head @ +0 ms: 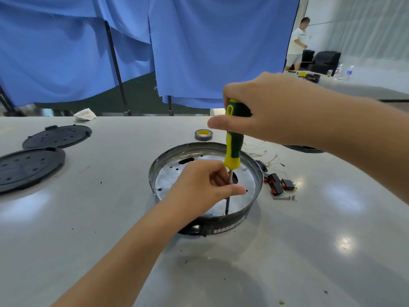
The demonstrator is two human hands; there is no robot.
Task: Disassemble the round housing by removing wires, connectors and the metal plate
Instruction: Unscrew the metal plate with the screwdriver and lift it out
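Note:
The round housing (254, 171) sits in the middle of the grey table, with a shiny metal plate (168, 173) lying inside it. A green and yellow screwdriver (233, 149) stands upright over the housing, its tip down near the front rim. My right hand (265, 109) grips the top of the handle. My left hand (203, 187) pinches the metal shaft just below the handle. Thin loose wires (263, 155) and black and red connectors (280, 183) lie on the table to the right of the housing.
Two black perforated round covers (28, 165) lie at the left. A roll of tape (203, 135) stands behind the housing. Loose screws (284, 197) lie near the connectors. Blue cloth (199, 45) hangs behind the table. A person stands far off at the right.

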